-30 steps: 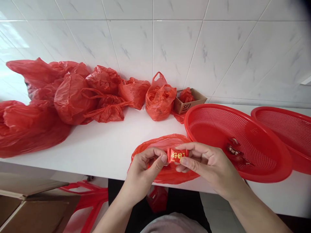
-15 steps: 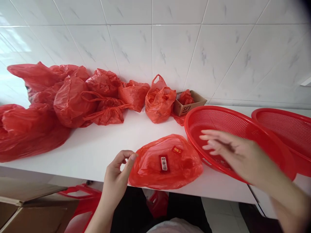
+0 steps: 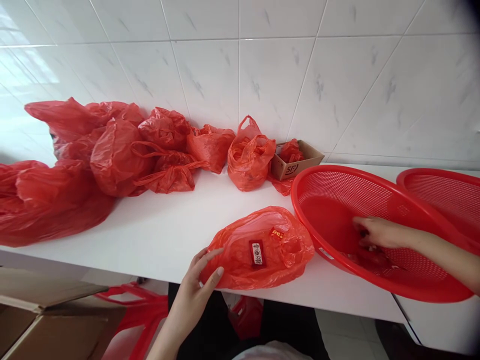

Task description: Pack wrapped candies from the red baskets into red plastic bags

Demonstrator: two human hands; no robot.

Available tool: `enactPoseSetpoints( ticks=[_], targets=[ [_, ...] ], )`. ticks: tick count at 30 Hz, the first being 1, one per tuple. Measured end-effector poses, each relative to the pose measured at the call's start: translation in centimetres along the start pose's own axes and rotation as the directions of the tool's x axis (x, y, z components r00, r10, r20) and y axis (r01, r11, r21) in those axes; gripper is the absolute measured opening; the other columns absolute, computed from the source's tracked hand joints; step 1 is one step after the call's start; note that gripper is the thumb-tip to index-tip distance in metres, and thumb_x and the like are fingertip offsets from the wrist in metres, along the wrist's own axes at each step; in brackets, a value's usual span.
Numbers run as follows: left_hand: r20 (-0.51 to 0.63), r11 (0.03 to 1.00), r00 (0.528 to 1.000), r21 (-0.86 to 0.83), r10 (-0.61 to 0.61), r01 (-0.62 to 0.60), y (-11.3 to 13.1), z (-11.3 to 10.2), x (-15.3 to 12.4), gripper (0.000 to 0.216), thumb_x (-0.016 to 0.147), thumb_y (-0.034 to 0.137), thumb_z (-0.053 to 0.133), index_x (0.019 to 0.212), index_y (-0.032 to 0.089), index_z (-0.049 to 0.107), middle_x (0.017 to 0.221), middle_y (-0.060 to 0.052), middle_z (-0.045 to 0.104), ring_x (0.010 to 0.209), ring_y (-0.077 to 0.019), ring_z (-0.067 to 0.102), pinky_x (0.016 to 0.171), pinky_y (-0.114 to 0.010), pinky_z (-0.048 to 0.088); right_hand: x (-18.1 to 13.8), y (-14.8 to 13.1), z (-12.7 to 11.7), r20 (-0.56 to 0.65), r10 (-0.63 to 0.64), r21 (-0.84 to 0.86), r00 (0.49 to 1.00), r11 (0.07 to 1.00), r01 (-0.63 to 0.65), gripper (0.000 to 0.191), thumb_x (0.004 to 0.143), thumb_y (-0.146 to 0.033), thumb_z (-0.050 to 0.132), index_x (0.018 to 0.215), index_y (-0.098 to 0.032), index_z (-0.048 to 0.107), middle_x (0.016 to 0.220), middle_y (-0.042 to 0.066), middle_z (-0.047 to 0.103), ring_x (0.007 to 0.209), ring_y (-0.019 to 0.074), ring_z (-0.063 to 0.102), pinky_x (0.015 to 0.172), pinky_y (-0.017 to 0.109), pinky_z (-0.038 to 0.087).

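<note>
Down at the near edge of the white counter (image 3: 157, 230), the left hand (image 3: 198, 285) lies open, fingers spread against the left end of a red plastic bag (image 3: 258, 250) that holds small wrapped packets, gripping nothing. Over to the right, the right hand (image 3: 377, 234) reaches into a red mesh basket (image 3: 337, 195) just beside the bag, fingers curled down at the wrapped sweets (image 3: 375, 257) on its bottom; whether it has hold of one I cannot tell.
</note>
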State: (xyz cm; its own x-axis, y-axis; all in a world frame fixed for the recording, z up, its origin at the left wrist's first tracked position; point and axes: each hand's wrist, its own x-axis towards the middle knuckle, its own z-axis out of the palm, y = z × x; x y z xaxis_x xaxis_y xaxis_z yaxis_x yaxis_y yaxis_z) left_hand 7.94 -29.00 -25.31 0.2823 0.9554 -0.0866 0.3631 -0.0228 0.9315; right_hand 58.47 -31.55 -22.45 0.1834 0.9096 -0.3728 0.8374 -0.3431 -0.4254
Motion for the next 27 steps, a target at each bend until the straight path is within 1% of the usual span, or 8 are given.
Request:
enactPoseSetpoints(
  ticks=[2,5,9,11,15,19,23,27],
  targets=[
    [0.003,1.0,1.0,-0.007,-0.009,0.009,-0.1,0.2,0.1,0.043,0.089,0.05,0.057,0.127,0.031,0.063,0.141,-0.007,0.05,0.142,-0.0286,0.034,0.117,-0.049,0.025,0.1,-0.9,-0.1,0.108,0.024,-0.042,0.994,0.999,-0.019,0.008,0.062,-0.016,0.056,0.06,-0.023,0.052,0.058,0.003,0.063,0.051,0.0216,0.061,0.047,0.032,0.044],
    [-0.018,1.0,1.0,-0.008,-0.003,0.002,-0.2,0.3,0.1,0.043,0.088,0.049,0.058,0.127,0.03,0.063,0.141,-0.008,0.05,0.139,-0.0291,0.038,0.117,-0.049,0.027,0.4,-1.9,-0.9,0.061,-0.041,-0.009,0.997,0.999,0.042,0.01,0.068,-0.017,0.053,0.06,-0.023,0.055,0.062,0.005,0.065,0.056,0.021,0.063,0.053,0.033,0.047],
    [-0.044,1.0,0.999,-0.016,-0.006,0.005,-0.7,0.3,0.0,0.042,0.087,0.049,0.059,0.124,0.03,0.065,0.14,-0.009,0.05,0.138,-0.0297,0.039,0.114,-0.048,0.032,-0.8,-5.5,-2.6,-0.153,-0.05,0.274,0.987,0.958,0.091,0.008,0.077,-0.029,0.062,0.081,-0.023,0.066,0.08,0.008,0.072,0.075,0.0248,0.069,0.062,0.033,0.053],
    [-0.074,1.0,0.997,-0.022,-0.003,0.002,-0.8,0.3,0.1,0.04,0.088,0.049,0.058,0.124,0.03,0.064,0.141,-0.009,0.048,0.141,-0.0291,0.035,0.111,-0.047,0.036,-2.6,-9.1,-2.7,-0.25,-0.058,0.438,0.967,0.884,0.166,0.025,0.078,-0.039,0.069,0.099,-0.025,0.066,0.093,0.008,0.073,0.093,0.027,0.069,0.072,0.034,0.056],
    [-0.211,0.997,0.975,0.037,0.077,-0.071,0.2,0.3,0.1,0.032,0.09,0.044,0.057,0.117,0.03,0.066,0.141,-0.009,0.046,0.142,-0.0282,0.032,0.109,-0.047,0.037,-6.9,-17.0,-0.3,-0.359,-0.243,0.56,0.901,0.716,0.417,0.037,0.078,-0.042,0.074,0.11,-0.026,0.064,0.11,0.007,0.07,0.099,0.0239,0.068,0.088,0.035,0.055],
    [-0.348,0.976,0.911,0.077,0.22,-0.206,3.8,0.8,-0.5,0.022,0.09,0.038,0.059,0.107,0.027,0.068,0.129,-0.009,0.053,0.129,-0.0262,0.045,0.105,-0.041,0.038,-8.6,-21.8,4.0,-0.312,-0.383,0.615,0.87,0.616,0.492,0.031,0.085,-0.037,0.069,0.113,-0.024,0.063,0.111,0.007,0.069,0.102,0.023,0.067,0.09,0.037,0.055],
    [0.027,0.946,0.994,-0.311,0.102,-0.088,7.3,2.2,-0.5,0.029,0.09,0.042,0.06,0.109,0.022,0.068,0.104,-0.007,0.067,0.098,-0.0211,0.061,0.084,-0.031,0.047,-8.5,-23.4,7.3,-0.323,-0.447,0.594,0.834,0.591,0.546,0.026,0.09,-0.03,0.062,0.116,-0.029,0.061,0.126,0.004,0.062,0.123,0.0224,0.055,0.101,0.037,0.05],
    [0.293,0.81,0.951,-0.578,0.096,0.096,8.1,3.8,0.7,0.023,0.087,0.038,0.066,0.096,0.017,0.07,0.086,-0.004,0.069,0.08,-0.0145,0.06,0.078,-0.026,0.047,-8.7,-23.7,8.9,-0.302,-0.445,0.6,0.843,0.598,0.531,0.033,0.092,-0.029,0.059,0.125,-0.034,0.056,0.132,0.002,0.058,0.122,0.0209,0.056,0.103,0.038,0.05]
  ],
)
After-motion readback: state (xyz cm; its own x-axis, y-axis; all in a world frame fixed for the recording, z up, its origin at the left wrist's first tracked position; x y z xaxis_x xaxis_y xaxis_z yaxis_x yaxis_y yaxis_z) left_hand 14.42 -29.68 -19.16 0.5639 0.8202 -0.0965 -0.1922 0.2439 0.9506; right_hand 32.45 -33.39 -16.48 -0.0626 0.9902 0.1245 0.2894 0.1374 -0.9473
